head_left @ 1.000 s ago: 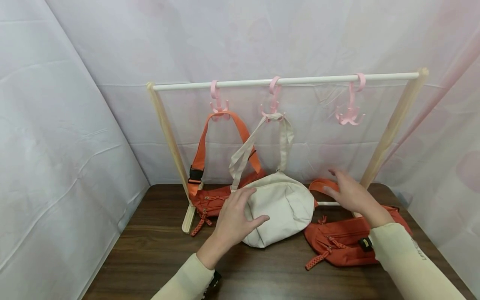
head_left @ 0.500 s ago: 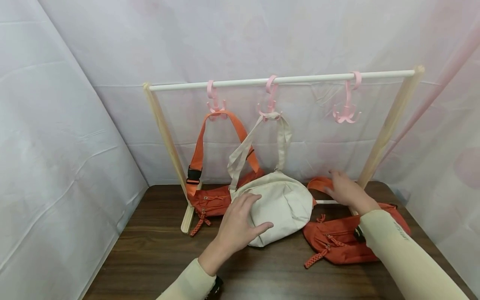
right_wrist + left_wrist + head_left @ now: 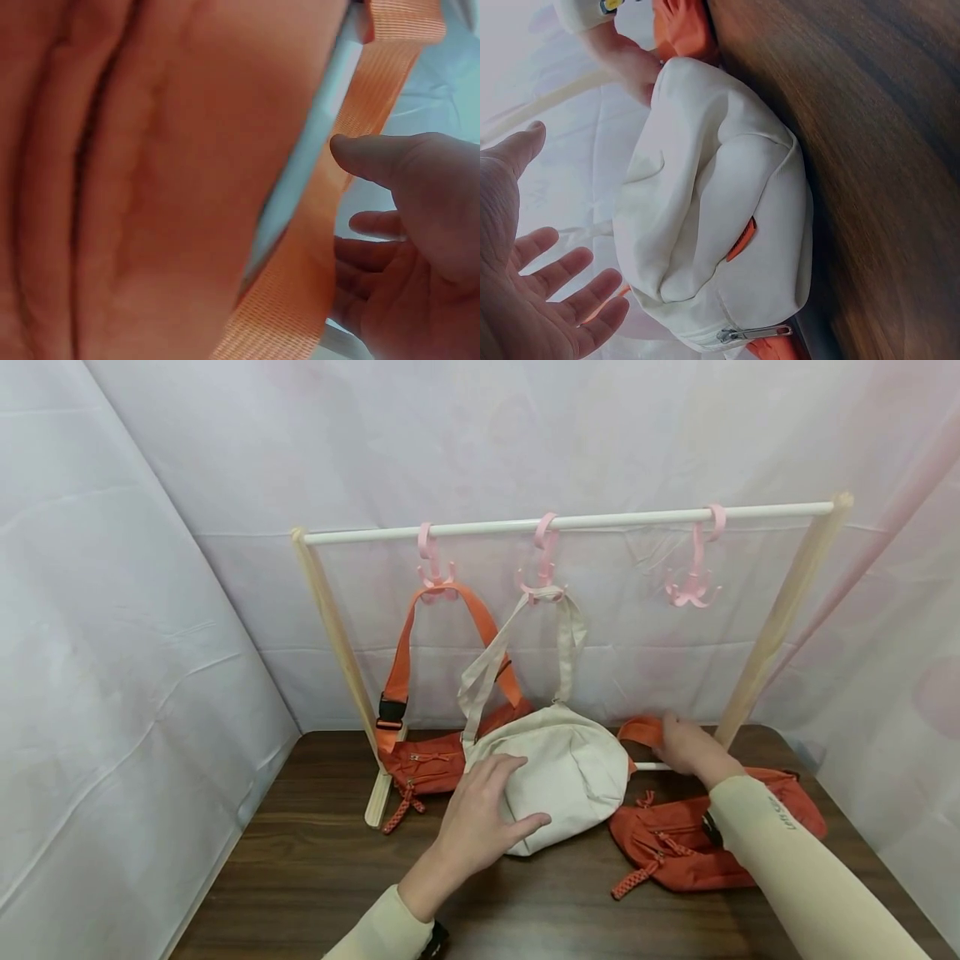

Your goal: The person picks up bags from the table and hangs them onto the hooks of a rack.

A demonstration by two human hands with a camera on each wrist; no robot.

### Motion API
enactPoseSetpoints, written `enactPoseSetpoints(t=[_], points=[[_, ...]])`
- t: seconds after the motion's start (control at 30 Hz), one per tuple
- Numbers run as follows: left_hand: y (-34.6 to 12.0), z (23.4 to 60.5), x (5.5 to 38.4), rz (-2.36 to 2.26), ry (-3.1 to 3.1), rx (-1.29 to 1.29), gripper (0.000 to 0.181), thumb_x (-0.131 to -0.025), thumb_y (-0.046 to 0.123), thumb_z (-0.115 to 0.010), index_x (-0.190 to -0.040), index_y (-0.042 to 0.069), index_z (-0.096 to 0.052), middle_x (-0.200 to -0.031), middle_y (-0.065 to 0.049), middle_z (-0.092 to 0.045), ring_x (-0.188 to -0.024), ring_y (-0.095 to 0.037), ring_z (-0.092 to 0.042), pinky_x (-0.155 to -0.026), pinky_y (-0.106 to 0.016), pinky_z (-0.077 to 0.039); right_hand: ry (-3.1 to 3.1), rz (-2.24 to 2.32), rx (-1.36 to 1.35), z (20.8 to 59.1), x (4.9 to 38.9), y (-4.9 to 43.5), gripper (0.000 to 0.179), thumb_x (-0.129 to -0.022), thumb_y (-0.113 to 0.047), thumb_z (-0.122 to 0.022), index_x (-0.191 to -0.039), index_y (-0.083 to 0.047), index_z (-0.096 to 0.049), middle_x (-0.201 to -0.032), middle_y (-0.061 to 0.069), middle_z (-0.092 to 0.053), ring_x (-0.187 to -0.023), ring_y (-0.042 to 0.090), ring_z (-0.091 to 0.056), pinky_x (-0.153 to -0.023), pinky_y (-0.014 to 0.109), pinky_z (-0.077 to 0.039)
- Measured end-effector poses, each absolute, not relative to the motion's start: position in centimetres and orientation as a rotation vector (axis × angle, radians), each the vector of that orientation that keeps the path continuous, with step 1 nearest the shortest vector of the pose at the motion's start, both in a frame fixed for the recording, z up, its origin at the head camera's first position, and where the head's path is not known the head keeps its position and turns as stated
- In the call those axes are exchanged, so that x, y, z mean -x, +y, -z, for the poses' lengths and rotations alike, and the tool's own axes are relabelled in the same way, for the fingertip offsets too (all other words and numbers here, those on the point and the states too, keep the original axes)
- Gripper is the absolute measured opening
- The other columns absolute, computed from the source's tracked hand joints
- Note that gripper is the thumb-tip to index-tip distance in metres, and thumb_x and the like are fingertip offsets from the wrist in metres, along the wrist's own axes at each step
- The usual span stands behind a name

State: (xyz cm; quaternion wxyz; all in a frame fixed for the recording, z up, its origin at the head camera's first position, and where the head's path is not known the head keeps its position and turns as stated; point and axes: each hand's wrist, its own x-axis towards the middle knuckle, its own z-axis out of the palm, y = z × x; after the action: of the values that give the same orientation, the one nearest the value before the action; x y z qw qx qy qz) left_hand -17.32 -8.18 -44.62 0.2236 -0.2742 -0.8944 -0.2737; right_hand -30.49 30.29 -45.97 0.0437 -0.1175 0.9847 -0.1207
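My right hand (image 3: 692, 750) is at the orange strap (image 3: 640, 731) of the rust-red waist bag (image 3: 667, 860) on the right of the table. In the right wrist view, the thumb (image 3: 360, 157) lies over the near face of the webbing (image 3: 300, 277) while the other fingers reach behind it. My left hand (image 3: 480, 818), fingers spread, hovers before a cream crossbody bag (image 3: 573, 785). That bag's strap hangs from the middle pink hook (image 3: 545, 581). Behind it to the left, another rust-red waist bag (image 3: 435, 760) hangs by its orange strap from the left pink hook (image 3: 435, 578).
A white rail (image 3: 622, 520) on wooden posts crosses the back of the dark wooden table (image 3: 285, 860). On its right side hangs a pink hook (image 3: 693, 589) with no bag on it. A lower white bar (image 3: 651, 767) runs behind the bags, and pale curtains enclose the table.
The right hand has moved down and slightly left onto the orange strap, its fingers closing around it. The left hand has shifted slightly right and down. The bags have stayed put.
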Motion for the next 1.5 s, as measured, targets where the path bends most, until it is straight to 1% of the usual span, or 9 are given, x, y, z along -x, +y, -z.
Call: enactPoseSetpoints(t=[0.07, 0.3, 0.43, 0.63, 0.8, 0.9, 1.0, 1.23, 1.5], points=[[-8.1, 44.6, 17.2, 0.756, -2.460, 0.760, 0.079, -0.081, 0.059, -0.089, -0.142, 0.014, -0.063, -0.136, 0.002, -0.061, -0.124, -0.020, -0.061, -0.104, -0.045, -0.051, 3.011, 0.365, 0.351, 46.3, 30.5, 30.4, 0.049, -0.103, -0.013, -0.065, -0.126, 0.023, -0.040, -0.092, 0.029, -0.060, -0.081, 0.040, -0.065, -0.072, 0.053, -0.055], [-8.1, 44.6, 16.9, 0.764, -2.470, 0.762, 0.079, -0.082, 0.059, -0.089, -0.142, 0.015, -0.063, -0.136, 0.002, -0.061, -0.125, -0.020, -0.061, -0.105, -0.044, -0.050, 3.040, 0.326, 0.392, 46.9, 30.5, 30.9, 0.037, -0.101, -0.004, -0.064, -0.120, 0.020, -0.042, -0.099, 0.032, -0.060, -0.096, 0.051, -0.066, -0.080, 0.058, -0.055], [-8.1, 44.6, 16.8, 0.758, -2.487, 0.750, 0.079, -0.083, 0.060, -0.087, -0.142, 0.014, -0.063, -0.136, 0.003, -0.061, -0.125, -0.021, -0.061, -0.105, -0.045, -0.050, 3.020, 0.376, 0.360, 46.9, 30.5, 31.1, 0.030, -0.105, -0.004, -0.057, -0.123, 0.016, -0.043, -0.091, 0.023, -0.061, -0.083, 0.041, -0.067, -0.066, 0.051, -0.054], [-8.1, 44.7, 16.6, 0.779, -2.507, 0.741, 0.079, -0.083, 0.061, -0.087, -0.142, 0.015, -0.063, -0.136, 0.003, -0.061, -0.125, -0.021, -0.061, -0.105, -0.045, -0.050, 3.026, 0.476, 0.309, 46.7, 29.8, 31.7, 0.038, -0.109, -0.006, -0.049, -0.138, 0.017, -0.042, -0.092, 0.021, -0.062, -0.068, 0.028, -0.062, -0.055, 0.042, -0.047], [-8.0, 44.8, 16.6, 0.791, -2.495, 0.748, 0.079, -0.083, 0.060, -0.087, -0.142, 0.014, -0.063, -0.135, 0.003, -0.062, -0.125, -0.021, -0.061, -0.104, -0.046, -0.051, 3.066, 0.581, 0.295, 46.1, 28.7, 31.9, 0.035, -0.109, -0.006, -0.044, -0.133, 0.020, -0.043, -0.077, 0.016, -0.057, -0.055, 0.024, -0.056, -0.049, 0.039, -0.045], [-8.0, 44.9, 16.7, 0.790, -2.490, 0.750, 0.078, -0.083, 0.060, -0.087, -0.142, 0.015, -0.063, -0.134, 0.003, -0.062, -0.125, -0.020, -0.061, -0.103, -0.045, -0.051, 3.080, 0.661, 0.274, 45.7, 28.0, 32.1, 0.035, -0.109, -0.006, -0.041, -0.131, 0.021, -0.041, -0.071, 0.014, -0.056, -0.052, 0.024, -0.056, -0.047, 0.039, -0.045], [-7.9, 45.0, 16.7, 0.794, -2.492, 0.756, 0.078, -0.083, 0.060, -0.087, -0.142, 0.015, -0.063, -0.134, 0.003, -0.063, -0.125, -0.019, -0.060, -0.104, -0.044, -0.051, 3.092, 0.710, 0.236, 45.3, 27.4, 32.1, 0.039, -0.111, -0.008, -0.040, -0.138, 0.020, -0.036, -0.070, 0.013, -0.057, -0.051, 0.023, -0.055, -0.046, 0.038, -0.044], [-7.7, 45.0, 16.6, 0.779, -2.498, 0.761, 0.076, -0.083, 0.059, -0.087, -0.142, 0.017, -0.063, -0.135, 0.003, -0.063, -0.127, -0.017, -0.060, -0.104, -0.043, -0.051, 3.187, 0.730, 0.199, 44.3, 25.7, 32.1, 0.035, -0.114, -0.012, -0.039, -0.136, 0.014, -0.044, -0.071, 0.013, -0.058, -0.048, 0.021, -0.052, -0.044, 0.038, -0.040], [-7.6, 45.1, 16.5, 0.772, -2.492, 0.774, 0.075, -0.082, 0.059, -0.088, -0.140, 0.017, -0.063, -0.132, 0.003, -0.064, -0.124, -0.016, -0.061, -0.103, -0.043, -0.052, 3.246, 0.894, 0.086, 42.4, 24.5, 33.1, 0.045, -0.117, -0.025, -0.031, -0.142, 0.009, -0.048, -0.078, 0.017, -0.064, -0.050, 0.022, -0.055, -0.045, 0.040, -0.041]])
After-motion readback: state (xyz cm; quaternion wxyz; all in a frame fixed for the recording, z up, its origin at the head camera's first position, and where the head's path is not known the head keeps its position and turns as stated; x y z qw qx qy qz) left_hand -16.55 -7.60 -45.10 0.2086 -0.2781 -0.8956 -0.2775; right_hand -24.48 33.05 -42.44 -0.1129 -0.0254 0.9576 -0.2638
